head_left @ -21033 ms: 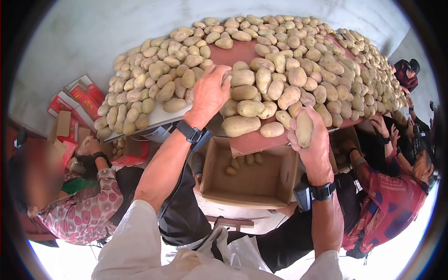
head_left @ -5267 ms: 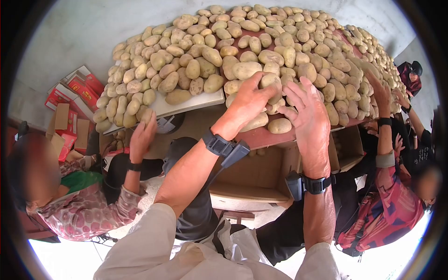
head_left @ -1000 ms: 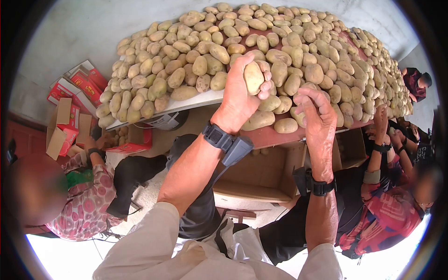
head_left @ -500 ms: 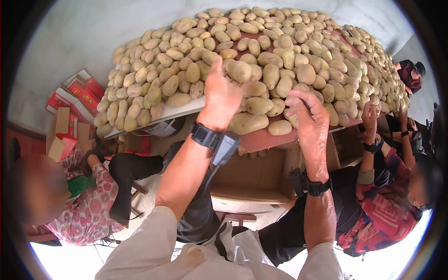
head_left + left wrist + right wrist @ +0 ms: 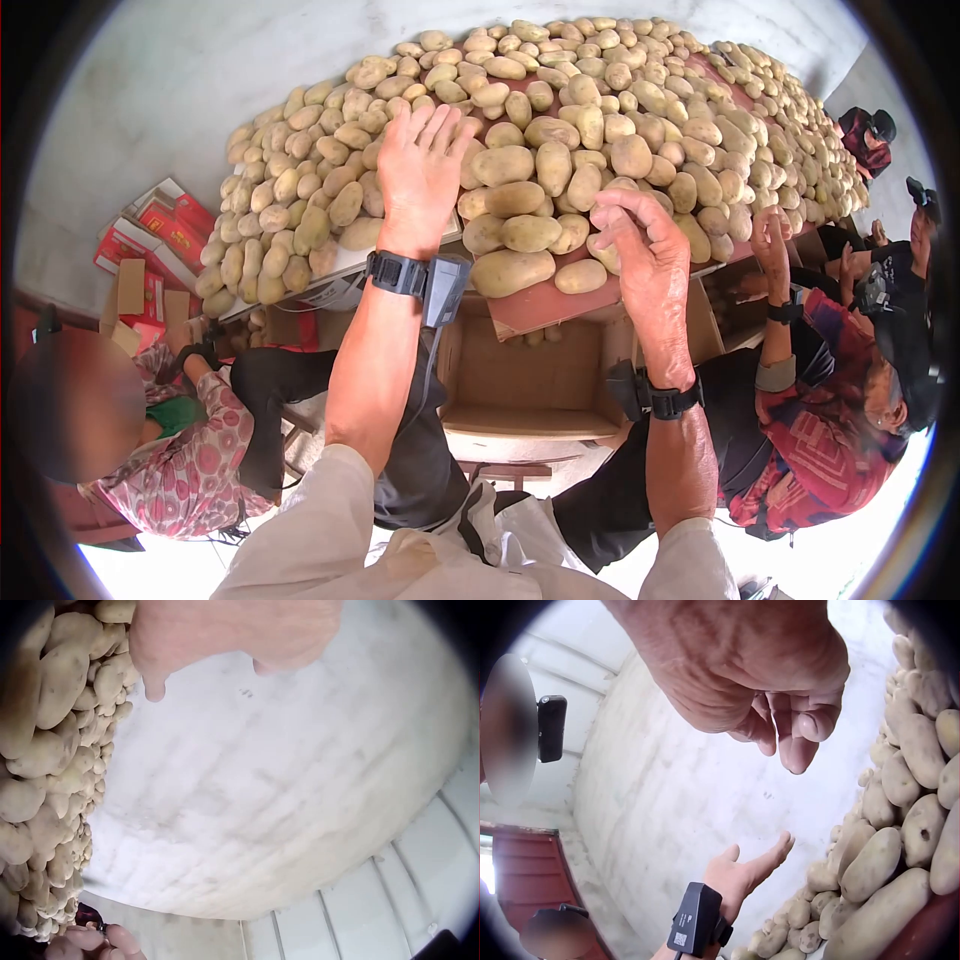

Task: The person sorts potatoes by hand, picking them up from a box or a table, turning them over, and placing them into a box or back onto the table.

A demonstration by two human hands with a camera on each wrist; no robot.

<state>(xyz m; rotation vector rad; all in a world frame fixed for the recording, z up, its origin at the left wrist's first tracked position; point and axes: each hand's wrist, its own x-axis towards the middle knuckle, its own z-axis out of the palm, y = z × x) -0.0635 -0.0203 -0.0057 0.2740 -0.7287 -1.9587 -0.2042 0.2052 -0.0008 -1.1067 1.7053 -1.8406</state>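
Note:
A broad heap of potatoes (image 5: 552, 168) covers the tabletop in the head view. My left hand (image 5: 422, 180) is over the left part of the heap, back upward and fingers straight. Nothing shows in it, and in the right wrist view the same left hand (image 5: 739, 879) is seen side-on without a potato. My right hand (image 5: 650, 255) hovers by the front edge of the heap, its fingers loosely bent. The right wrist view shows those fingers (image 5: 799, 754) holding nothing. A long potato (image 5: 512, 272) and a smaller one (image 5: 580, 277) lie at the table's front corner.
Below the table edge stands a cardboard box (image 5: 530, 425) with a few potatoes at its back. Red cartons (image 5: 150, 240) are stacked at the left wall. One person (image 5: 180, 430) sits on my left, another (image 5: 820, 420) on my right, reaching toward the heap.
A second ago my left hand held a potato; it has let go and moved left, fingers now straight. The right hand stays near the front edge. Long before, the right hand held a potato.

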